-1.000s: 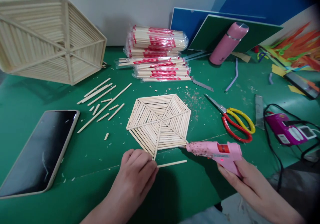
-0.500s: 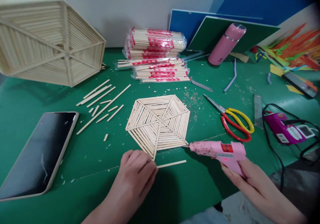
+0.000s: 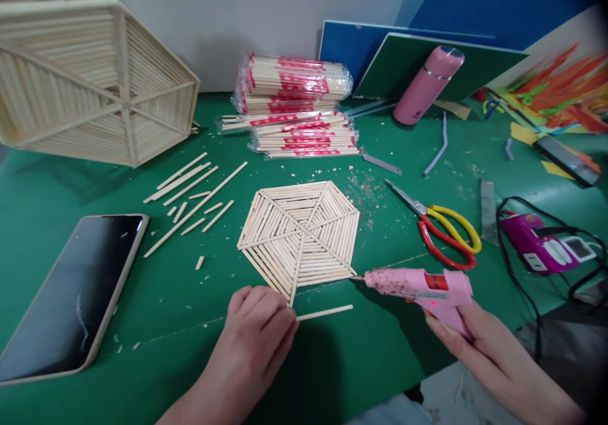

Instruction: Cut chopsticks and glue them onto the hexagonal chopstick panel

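Note:
A hexagonal panel of thin wooden sticks [image 3: 280,215], crossed by spokes, lies flat on the green table. My left hand [image 3: 261,330] is closed at the panel's near corner. From its fingers a loose wooden stick [image 3: 327,313] points to the right; the end inside the hand is hidden. My right hand [image 3: 479,342] grips a pink hot glue gun [image 3: 418,284], whose red light is lit. The gun's metal nozzle is at the panel's lower right corner; whether it touches the wood is hard to see.
Cut stick pieces [image 3: 190,187] and a phone [image 3: 71,292] lie left, below a larger stick-built structure [image 3: 99,95]. Packed sticks [image 3: 297,105] are stacked behind. Scissors [image 3: 444,228], a pink flask [image 3: 427,86] and a purple power strip [image 3: 541,241] with cables are on the right.
The glue gun has shifted slightly to the right, its nozzle still by the panel's lower right corner. My left hand and its stick stay in place; the view has drifted a little.

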The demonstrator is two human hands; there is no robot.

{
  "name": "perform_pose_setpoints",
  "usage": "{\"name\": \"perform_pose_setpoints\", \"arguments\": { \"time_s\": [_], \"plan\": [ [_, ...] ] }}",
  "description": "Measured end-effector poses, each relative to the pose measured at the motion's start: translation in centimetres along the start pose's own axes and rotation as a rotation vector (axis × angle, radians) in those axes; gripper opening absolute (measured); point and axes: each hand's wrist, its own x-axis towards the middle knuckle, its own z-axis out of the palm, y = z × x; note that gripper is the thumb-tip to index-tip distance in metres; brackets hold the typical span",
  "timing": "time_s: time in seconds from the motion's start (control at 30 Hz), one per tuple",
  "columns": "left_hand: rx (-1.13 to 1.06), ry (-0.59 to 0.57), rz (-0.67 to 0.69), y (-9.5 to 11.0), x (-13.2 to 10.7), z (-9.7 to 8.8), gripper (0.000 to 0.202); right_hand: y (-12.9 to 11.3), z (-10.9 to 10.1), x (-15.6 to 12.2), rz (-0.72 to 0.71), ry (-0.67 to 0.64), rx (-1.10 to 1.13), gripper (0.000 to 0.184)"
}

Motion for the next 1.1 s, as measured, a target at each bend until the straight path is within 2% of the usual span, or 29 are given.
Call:
{"name": "perform_pose_setpoints", "arguments": {
  "time_s": [0.53, 1.1],
  "plan": [
    [0.016, 0.009, 0.0, 0.11, 0.2, -0.03, 0.016, 0.32, -0.16, -0.21, 0.029, 0.0, -0.02, 0.015],
    [0.023, 0.011, -0.002, 0.1, -0.01, 0.02, 0.016, 0.1, -0.13, -0.19, -0.004, 0.04, -0.046, 0.008]
  ]
}}
